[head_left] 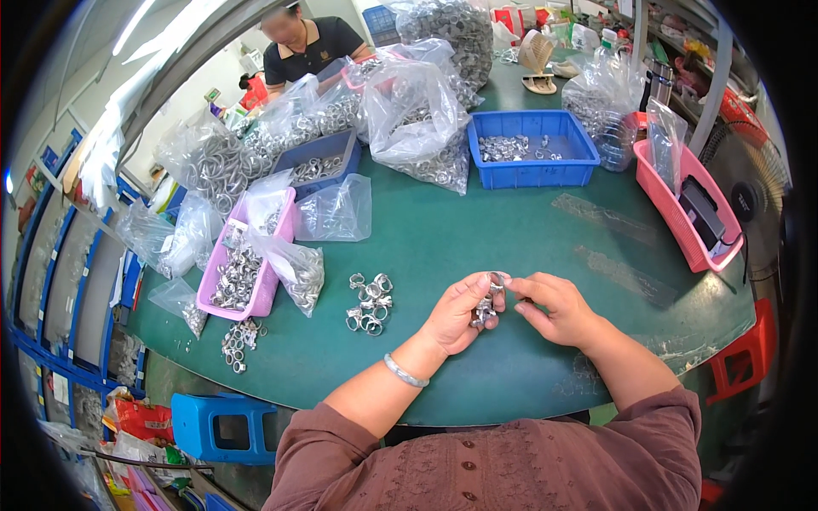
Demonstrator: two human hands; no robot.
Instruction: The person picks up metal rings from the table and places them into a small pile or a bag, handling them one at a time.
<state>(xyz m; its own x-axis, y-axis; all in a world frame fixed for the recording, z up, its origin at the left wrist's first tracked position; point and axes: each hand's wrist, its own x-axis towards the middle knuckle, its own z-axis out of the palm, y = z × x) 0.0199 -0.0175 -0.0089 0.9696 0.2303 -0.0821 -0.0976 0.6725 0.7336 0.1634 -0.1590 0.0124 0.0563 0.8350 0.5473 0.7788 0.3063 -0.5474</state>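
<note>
We see the left hand curled around metal rings, above the near part of the green table; right hand bent inward, fingertips at the uppermost ring, grip we cannot tell. Bare tabletop runs forward to the blue tray; ring pile lies left.

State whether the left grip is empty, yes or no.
No, the left grip holds several silvery ring-shaped pieces, which show between its thumb and fingers and against its palm.
</note>
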